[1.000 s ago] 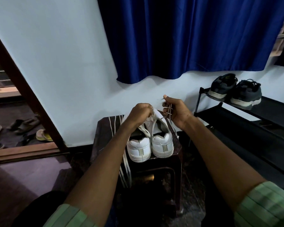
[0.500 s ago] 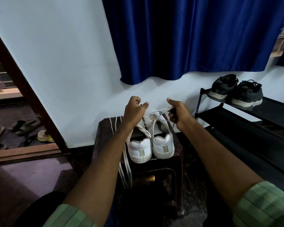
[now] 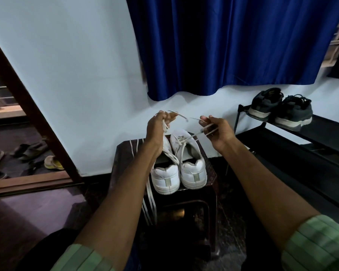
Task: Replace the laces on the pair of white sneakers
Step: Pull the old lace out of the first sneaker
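Observation:
Two white sneakers stand heels toward me on a dark stool (image 3: 210,173): the left sneaker (image 3: 165,179) and the right sneaker (image 3: 192,169). A white lace (image 3: 186,138) runs up out of the right sneaker's eyelets. My left hand (image 3: 158,125) is raised above the shoes and pinches one end of that lace. My right hand (image 3: 217,131) is raised to the right and grips the other end, which crosses its fingers. More loose white laces (image 3: 150,200) lie across the stool's left side and hang over its front edge.
A black shoe rack (image 3: 311,145) at the right carries a pair of dark sneakers (image 3: 282,110). A blue curtain (image 3: 233,45) hangs on the white wall behind. Sandals (image 3: 53,163) lie past the doorway at the left.
Both hands have risen from the right sneaker's tongue and spread apart, drawing the two lace ends up and outward.

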`<control>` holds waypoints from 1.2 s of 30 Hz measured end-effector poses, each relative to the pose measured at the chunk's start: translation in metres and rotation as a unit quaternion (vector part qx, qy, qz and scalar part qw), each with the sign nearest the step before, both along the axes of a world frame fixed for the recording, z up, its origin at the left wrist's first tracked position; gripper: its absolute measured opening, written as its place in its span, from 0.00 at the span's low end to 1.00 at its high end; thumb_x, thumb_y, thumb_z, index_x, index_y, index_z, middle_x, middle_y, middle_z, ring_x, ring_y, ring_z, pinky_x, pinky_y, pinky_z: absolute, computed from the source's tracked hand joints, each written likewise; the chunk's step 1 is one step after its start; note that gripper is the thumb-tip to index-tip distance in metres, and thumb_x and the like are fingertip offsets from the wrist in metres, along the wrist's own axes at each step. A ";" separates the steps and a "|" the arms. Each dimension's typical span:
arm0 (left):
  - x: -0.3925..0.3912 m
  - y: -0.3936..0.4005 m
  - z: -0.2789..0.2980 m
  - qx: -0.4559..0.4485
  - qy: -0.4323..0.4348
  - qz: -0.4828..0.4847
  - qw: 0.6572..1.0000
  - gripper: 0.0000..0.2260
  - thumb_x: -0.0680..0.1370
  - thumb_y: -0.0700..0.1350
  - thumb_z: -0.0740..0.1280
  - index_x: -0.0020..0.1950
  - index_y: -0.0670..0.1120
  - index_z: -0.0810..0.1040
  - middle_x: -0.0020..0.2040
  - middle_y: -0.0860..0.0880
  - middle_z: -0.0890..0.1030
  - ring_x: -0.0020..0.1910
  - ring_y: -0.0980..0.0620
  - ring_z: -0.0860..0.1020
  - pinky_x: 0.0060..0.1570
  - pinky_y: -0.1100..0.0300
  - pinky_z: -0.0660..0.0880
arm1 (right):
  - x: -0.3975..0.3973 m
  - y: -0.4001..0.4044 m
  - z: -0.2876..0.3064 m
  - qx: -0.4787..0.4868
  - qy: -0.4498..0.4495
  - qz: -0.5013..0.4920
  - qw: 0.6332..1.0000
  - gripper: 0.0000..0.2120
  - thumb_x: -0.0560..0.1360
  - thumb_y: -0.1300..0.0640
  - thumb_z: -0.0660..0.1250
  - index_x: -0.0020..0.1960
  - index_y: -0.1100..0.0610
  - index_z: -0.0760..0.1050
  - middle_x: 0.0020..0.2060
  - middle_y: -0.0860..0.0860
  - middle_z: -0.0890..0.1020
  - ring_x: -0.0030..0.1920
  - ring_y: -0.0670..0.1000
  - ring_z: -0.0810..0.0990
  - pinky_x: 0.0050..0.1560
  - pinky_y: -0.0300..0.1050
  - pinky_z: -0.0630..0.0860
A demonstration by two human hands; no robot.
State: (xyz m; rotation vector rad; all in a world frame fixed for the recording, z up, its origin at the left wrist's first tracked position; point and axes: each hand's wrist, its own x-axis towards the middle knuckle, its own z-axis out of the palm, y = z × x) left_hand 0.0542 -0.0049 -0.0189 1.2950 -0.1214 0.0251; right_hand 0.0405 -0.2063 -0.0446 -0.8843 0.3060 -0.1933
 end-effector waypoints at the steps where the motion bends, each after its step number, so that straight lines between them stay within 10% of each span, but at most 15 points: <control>1: -0.001 0.000 0.002 -0.050 0.020 -0.012 0.998 0.13 0.85 0.40 0.57 0.42 0.45 0.74 0.36 0.48 0.83 0.38 0.51 0.82 0.41 0.62 0.78 | 0.000 0.002 0.000 -0.022 0.006 -0.005 1.000 0.05 0.80 0.59 0.68 0.46 0.56 0.75 0.35 0.52 0.82 0.30 0.49 0.80 0.28 0.40 0.73; 5: 0.000 0.002 -0.002 -0.049 0.065 0.005 0.997 0.14 0.85 0.48 0.63 0.39 0.49 0.71 0.29 0.53 0.67 0.25 0.57 0.64 0.32 0.63 0.67 | -0.008 0.010 -0.001 -0.381 -0.005 -0.029 0.924 0.18 0.76 0.52 0.76 0.37 0.55 0.69 0.29 0.50 0.74 0.24 0.44 0.72 0.27 0.39 0.68; 11: 0.002 0.013 0.001 -0.059 0.043 0.062 0.995 0.08 0.83 0.44 0.65 0.45 0.46 0.77 0.39 0.47 0.85 0.37 0.50 0.84 0.34 0.61 0.74 | -0.007 0.016 -0.005 -0.690 -0.033 0.073 0.720 0.14 0.69 0.44 0.80 0.45 0.50 0.80 0.36 0.46 0.84 0.38 0.47 0.82 0.41 0.44 0.76; 15: 0.006 0.020 -0.003 0.084 0.018 0.067 0.994 0.13 0.83 0.47 0.66 0.40 0.48 0.69 0.31 0.51 0.69 0.26 0.54 0.67 0.30 0.59 0.65 | -0.006 0.003 -0.004 -0.667 -0.004 0.139 0.732 0.17 0.70 0.39 0.78 0.39 0.54 0.86 0.31 0.51 0.83 0.31 0.45 0.79 0.38 0.43 0.76; 18: 0.008 0.019 -0.011 0.296 -0.080 0.070 0.949 0.10 0.81 0.52 0.68 0.47 0.47 0.74 0.40 0.55 0.76 0.35 0.57 0.74 0.38 0.60 0.69 | -0.008 -0.003 -0.005 -0.606 0.005 0.159 0.780 0.15 0.67 0.43 0.80 0.37 0.55 0.87 0.37 0.62 0.85 0.35 0.51 0.78 0.38 0.46 0.77; 24: 0.005 0.016 -0.028 0.496 -0.150 0.020 0.855 0.07 0.78 0.51 0.72 0.52 0.51 0.77 0.49 0.57 0.82 0.50 0.49 0.82 0.54 0.55 0.75 | -0.011 0.010 -0.006 -0.536 0.046 -0.073 0.840 0.12 0.68 0.56 0.73 0.29 0.59 0.77 0.23 0.46 0.75 0.27 0.47 0.73 0.33 0.40 0.71; 29: 0.007 0.015 -0.032 0.585 -0.190 0.065 0.786 0.07 0.80 0.53 0.69 0.52 0.51 0.80 0.50 0.50 0.86 0.54 0.44 0.82 0.62 0.50 0.68 | -0.005 0.015 -0.005 -0.282 0.054 -0.104 0.952 0.05 0.75 0.66 0.63 0.50 0.62 0.74 0.40 0.60 0.87 0.32 0.54 0.85 0.33 0.43 0.75; 31: 0.009 0.013 -0.034 0.606 -0.187 0.076 0.769 0.11 0.81 0.57 0.66 0.54 0.50 0.81 0.54 0.50 0.85 0.57 0.46 0.81 0.64 0.49 0.64 | -0.001 0.012 -0.011 -0.360 0.090 -0.091 0.924 0.10 0.74 0.63 0.64 0.55 0.59 0.73 0.45 0.61 0.86 0.36 0.55 0.83 0.36 0.46 0.75; 34: 0.009 0.011 -0.036 0.628 -0.199 0.114 0.744 0.16 0.82 0.60 0.63 0.53 0.51 0.83 0.57 0.48 0.81 0.60 0.46 0.78 0.64 0.46 0.64 | -0.004 0.009 -0.016 -0.607 0.140 -0.038 0.781 0.24 0.64 0.39 0.71 0.55 0.50 0.79 0.52 0.53 0.84 0.51 0.55 0.81 0.54 0.50 0.79; 36: 0.011 0.010 -0.038 0.601 -0.232 0.122 0.755 0.13 0.81 0.59 0.66 0.56 0.51 0.80 0.58 0.50 0.79 0.61 0.47 0.76 0.63 0.47 0.65 | -0.010 0.013 -0.007 -0.624 0.069 0.008 0.778 0.16 0.67 0.43 0.75 0.49 0.51 0.83 0.48 0.50 0.85 0.50 0.51 0.82 0.56 0.51 0.80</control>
